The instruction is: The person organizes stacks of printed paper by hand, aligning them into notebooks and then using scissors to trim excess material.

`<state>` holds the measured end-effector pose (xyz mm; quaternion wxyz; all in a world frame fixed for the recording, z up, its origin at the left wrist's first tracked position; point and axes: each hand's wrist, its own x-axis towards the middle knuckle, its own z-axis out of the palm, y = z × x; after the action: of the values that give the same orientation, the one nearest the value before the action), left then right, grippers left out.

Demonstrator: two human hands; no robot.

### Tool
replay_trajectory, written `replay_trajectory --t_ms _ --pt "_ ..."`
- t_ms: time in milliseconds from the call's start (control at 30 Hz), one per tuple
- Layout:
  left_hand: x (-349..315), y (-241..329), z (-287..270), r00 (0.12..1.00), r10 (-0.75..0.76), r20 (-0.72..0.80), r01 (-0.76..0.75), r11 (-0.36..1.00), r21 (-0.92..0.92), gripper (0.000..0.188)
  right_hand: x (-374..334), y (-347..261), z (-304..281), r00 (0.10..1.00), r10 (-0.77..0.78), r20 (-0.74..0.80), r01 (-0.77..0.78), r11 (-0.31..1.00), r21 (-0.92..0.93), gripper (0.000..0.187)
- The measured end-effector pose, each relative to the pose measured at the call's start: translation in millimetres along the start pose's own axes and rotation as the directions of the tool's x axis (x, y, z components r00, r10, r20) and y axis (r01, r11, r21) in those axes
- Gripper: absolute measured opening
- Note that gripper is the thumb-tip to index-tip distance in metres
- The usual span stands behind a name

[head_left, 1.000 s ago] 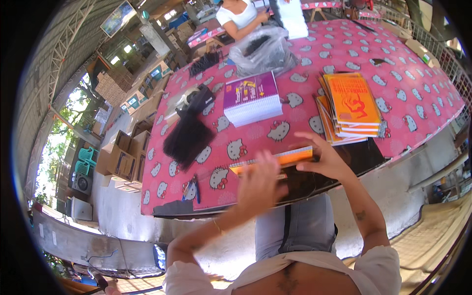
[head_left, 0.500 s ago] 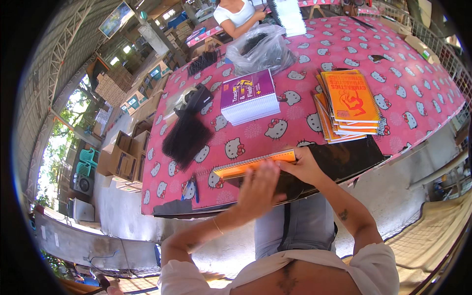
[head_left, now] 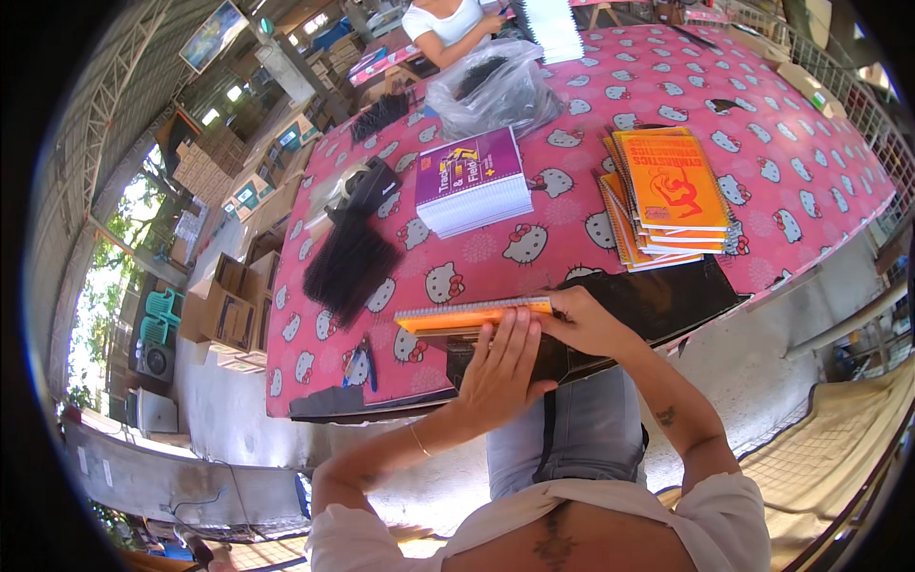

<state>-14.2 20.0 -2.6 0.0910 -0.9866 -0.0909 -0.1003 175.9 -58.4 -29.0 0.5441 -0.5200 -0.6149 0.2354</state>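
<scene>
An orange spiral-bound book (head_left: 429, 319) stands on edge at the near side of the table, its wire coil along the top. Its right end is pinched between the thumb and fingers of my right hand (head_left: 583, 319); part of that grip is hidden. My left hand (head_left: 502, 362) lies flat against the near face of the book, fingers stretched out and thumb apart. Under both hands is a black sheet (head_left: 658, 300) on the table edge. Blue-handled pliers (head_left: 370, 365) lie left of the book.
Beyond the book sits a stack of purple books (head_left: 472, 181), with orange spiral-bound books (head_left: 667, 186) piled to its right. Black binding coils (head_left: 348, 267), a tape dispenser (head_left: 367, 186) and a clear plastic bag (head_left: 496, 91) rest on the pink table. Across it, a person (head_left: 448, 29) works.
My left hand, smeared by motion before, is now sharp and flat against the book. The book has shifted slightly left and lies more level. The whole view has moved a little.
</scene>
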Motion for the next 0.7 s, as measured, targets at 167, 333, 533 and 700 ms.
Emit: replay_trajectory --t_ms 167,333,533,700 --pt "18 -12 -2 0.973 -0.063 -0.223 0.051 0.997 -0.06 0.091 2 -6 0 1.0 0.011 0.005 -0.011 0.998 -0.065 0.021" --pt "12 -2 -11 0.911 -0.112 -0.397 -0.009 0.957 -0.29 0.074 0 -8 -4 1.0 -0.03 0.001 0.03 0.992 -0.126 0.021" --pt "33 -24 -27 0.921 -0.148 -0.361 -0.017 0.91 -0.415 0.016 3 -33 -36 0.979 0.197 -0.053 -0.193 0.979 0.067 0.021" --pt "38 -25 -27 0.893 -0.126 -0.431 -0.07 0.909 -0.411 0.015 18 -30 -55 0.994 0.075 0.076 -0.079 0.995 0.052 0.016"
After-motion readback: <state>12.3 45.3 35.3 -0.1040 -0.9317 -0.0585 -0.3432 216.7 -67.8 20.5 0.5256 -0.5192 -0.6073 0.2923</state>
